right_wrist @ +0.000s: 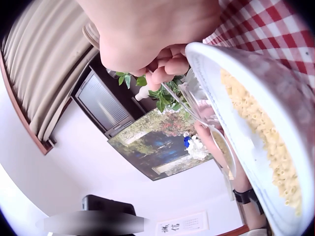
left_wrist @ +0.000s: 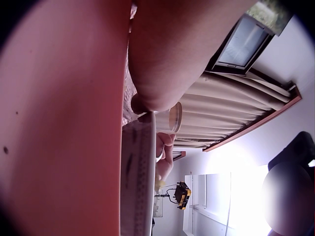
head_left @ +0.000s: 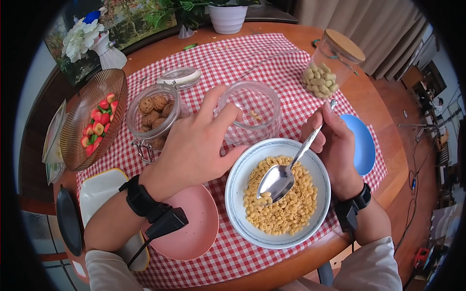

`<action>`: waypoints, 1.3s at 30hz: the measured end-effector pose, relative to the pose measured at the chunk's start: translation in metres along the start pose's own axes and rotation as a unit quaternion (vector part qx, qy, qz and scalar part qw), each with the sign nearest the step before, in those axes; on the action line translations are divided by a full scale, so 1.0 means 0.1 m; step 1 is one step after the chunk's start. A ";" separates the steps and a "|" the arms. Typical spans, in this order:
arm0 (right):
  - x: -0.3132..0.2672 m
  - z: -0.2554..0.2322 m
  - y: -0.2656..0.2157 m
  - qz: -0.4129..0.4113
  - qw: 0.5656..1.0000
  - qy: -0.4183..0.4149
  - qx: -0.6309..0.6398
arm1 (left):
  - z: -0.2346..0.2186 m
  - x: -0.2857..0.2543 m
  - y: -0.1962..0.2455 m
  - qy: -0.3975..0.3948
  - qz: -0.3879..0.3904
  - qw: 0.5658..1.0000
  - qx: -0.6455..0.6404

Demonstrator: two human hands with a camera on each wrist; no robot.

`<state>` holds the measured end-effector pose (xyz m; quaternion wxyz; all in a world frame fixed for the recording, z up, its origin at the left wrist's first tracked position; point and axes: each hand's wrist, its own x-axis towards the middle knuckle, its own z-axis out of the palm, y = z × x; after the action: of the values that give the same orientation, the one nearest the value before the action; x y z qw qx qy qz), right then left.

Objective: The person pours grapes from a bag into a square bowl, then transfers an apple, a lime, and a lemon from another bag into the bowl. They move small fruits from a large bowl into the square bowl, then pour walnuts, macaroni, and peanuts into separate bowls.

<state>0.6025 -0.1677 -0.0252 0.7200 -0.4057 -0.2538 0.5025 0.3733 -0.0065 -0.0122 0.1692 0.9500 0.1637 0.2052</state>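
A metal spoon [head_left: 276,183] with a patterned handle slants over a white bowl [head_left: 231,203] of dry elbow macaroni [head_left: 296,213]. My right hand [head_left: 335,150] pinches its handle between thumb and fingers at the bowl's right side. A little macaroni shows at the spoon's lower edge. My left hand [head_left: 199,140] reaches across with fingers spread, the fingertips at the left rim of a clear jar [head_left: 272,121] and the thumb tip by the bowl's rim. A few macaroni pieces [head_left: 254,115] lie in that jar. In the right wrist view, the spoon [right_wrist: 177,98] points away past the bowl.
A walnut jar [head_left: 180,110] with its lid [head_left: 180,76] open stands left of the clear jar. A lidded peanut jar [head_left: 340,58] is at the back right, a blue plate [head_left: 361,145] below it. A pink plate [head_left: 194,228], white tray [head_left: 92,194] and fruit bowl [head_left: 73,131] occupy the left.
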 end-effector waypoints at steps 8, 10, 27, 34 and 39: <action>0.02 0.09 -0.07 -0.018 0.991 0.118 0.068 | 0.06 0.01 -0.06 0.042 0.053 0.997 0.025; 0.02 0.10 -0.07 -0.015 0.990 0.125 0.062 | 0.05 0.01 -0.06 0.034 0.053 0.998 0.017; -0.07 0.05 0.01 -0.155 0.978 -0.061 -0.125 | 0.05 0.00 -0.06 0.033 0.051 0.998 0.026; -0.07 0.05 -0.02 -0.126 0.982 -0.080 -0.119 | 0.01 0.00 -0.01 0.000 -0.001 1.000 0.005; -0.09 0.10 -0.06 -0.099 0.984 -0.044 -0.138 | 0.01 0.00 0.00 -0.003 -0.002 1.000 0.004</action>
<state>0.5944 -0.1733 -0.0147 0.6915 -0.4515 -0.3910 0.4063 0.3738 -0.0063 -0.0128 0.1659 0.9511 0.1655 0.2012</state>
